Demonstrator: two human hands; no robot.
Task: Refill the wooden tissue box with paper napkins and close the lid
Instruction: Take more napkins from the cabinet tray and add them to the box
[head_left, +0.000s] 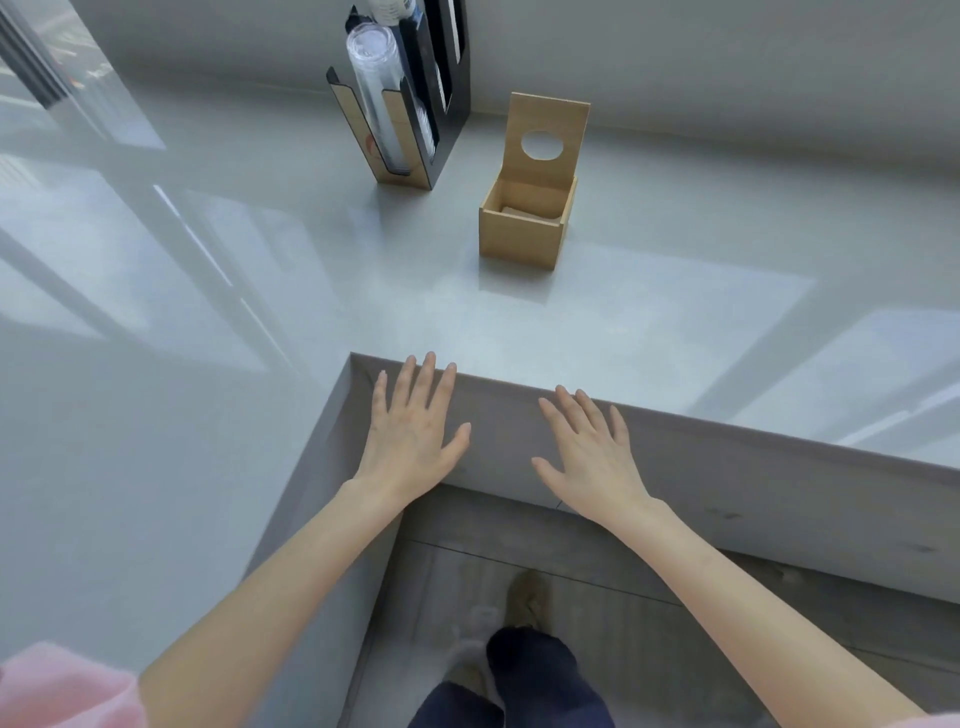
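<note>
A wooden tissue box (519, 236) stands on the glossy grey counter (260, 291), a good way beyond my hands. Its hinged lid (549, 122), with a round hole in it, is tipped up and back. Inside, a low stack of paper napkins (524, 212) lies at the bottom. My left hand (413, 431) and my right hand (589, 452) hover flat, palms down and fingers spread, over the counter's near edge. Neither hand holds anything.
A black and wood holder (402, 119) with a sleeve of clear plastic cups stands left of the box, against the back wall. The counter forms an inner corner around me. Below are the floor, dark trouser legs and shoes (524, 603).
</note>
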